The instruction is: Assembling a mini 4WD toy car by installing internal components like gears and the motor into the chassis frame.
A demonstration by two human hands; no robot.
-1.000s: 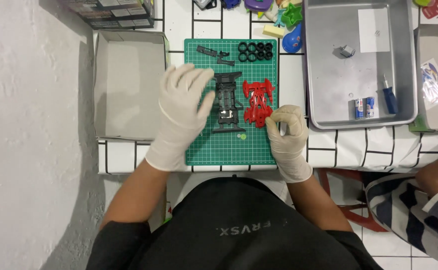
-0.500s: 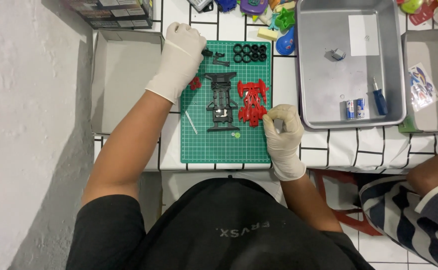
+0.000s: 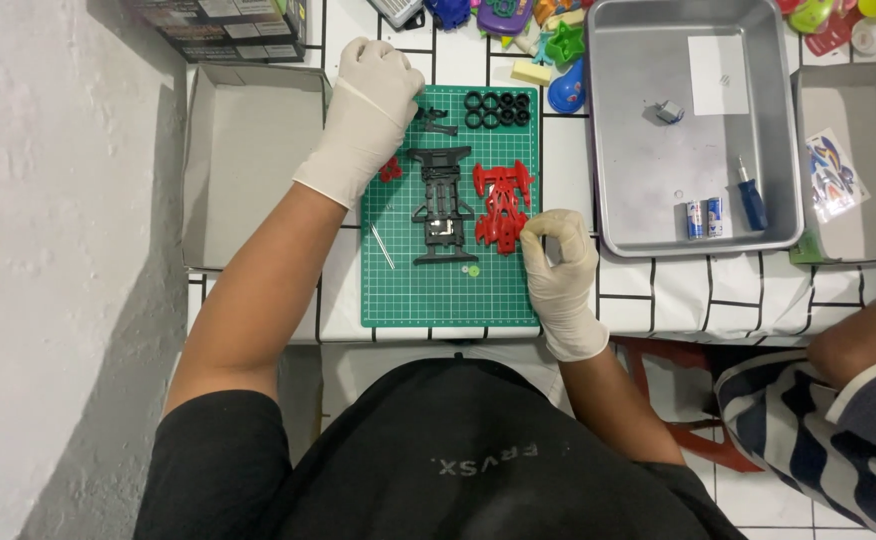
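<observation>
My left hand, in a smooth latex glove, lies flat and open over the mat's top corner, hiding what's beneath. My right hand pinches something too small to see, beside the glossy red shell and the black chassis.

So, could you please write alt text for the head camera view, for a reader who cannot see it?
Seen from above, a person in white gloves works over a green cutting mat holding a black toy-car chassis, a red body shell and small black tyres. The left hand reaches to the mat's top-left corner; the right hand pinches its fingers beside the shell. A metal tray lies to the right.
</observation>
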